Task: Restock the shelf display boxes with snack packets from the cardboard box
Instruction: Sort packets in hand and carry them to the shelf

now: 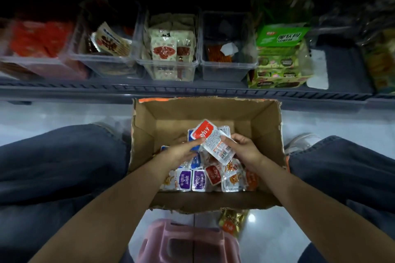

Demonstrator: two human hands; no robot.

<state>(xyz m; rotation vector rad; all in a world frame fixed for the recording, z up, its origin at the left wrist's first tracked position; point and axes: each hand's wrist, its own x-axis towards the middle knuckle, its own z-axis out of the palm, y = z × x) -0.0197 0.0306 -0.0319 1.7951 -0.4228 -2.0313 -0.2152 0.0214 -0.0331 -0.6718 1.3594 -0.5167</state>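
Observation:
An open cardboard box stands on the floor between my knees, with several small snack packets in red, purple, blue and orange heaped in its near half. Both hands are inside it. My right hand pinches a white packet with printed text by its right edge. My left hand pinches a red-labelled packet that lies against the white one. On the shelf behind stand clear plastic display boxes: one well filled with cream packets, one nearly bare.
A dark shelf rail runs just beyond the cardboard box. A green carton of snacks stands right of the clear boxes. A pink plastic stool is under me, and a gold packet lies on the floor beside it.

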